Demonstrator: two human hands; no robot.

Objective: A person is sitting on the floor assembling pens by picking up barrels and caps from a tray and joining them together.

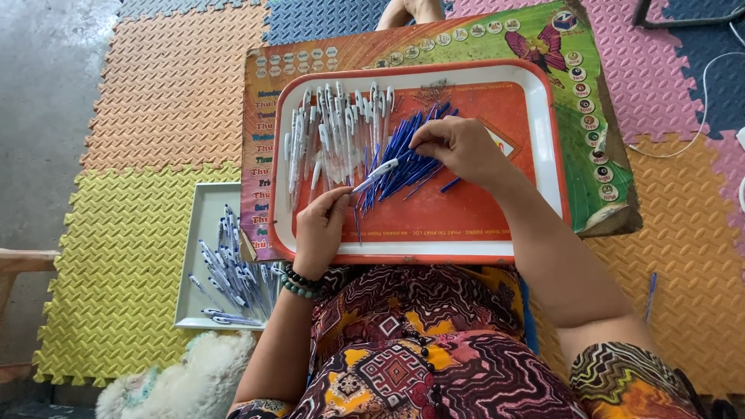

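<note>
A red tray with a white rim (535,85) rests on a colourful board on my lap. On it lie several clear white pen barrels (330,128) at the left and a heap of blue ink refills (407,151) in the middle. My left hand (320,229) pinches the lower end of a white pen barrel (376,175) that points up and to the right. My right hand (459,145) rests on the blue refills with its fingertips curled among them.
A white tray (200,206) with several assembled pens (231,268) sits on the yellow foam mat at my left. The colourful board (597,147) extends beyond the red tray. A loose blue refill (650,295) lies on the orange mat at right. Something white and fluffy (182,380) lies below the white tray.
</note>
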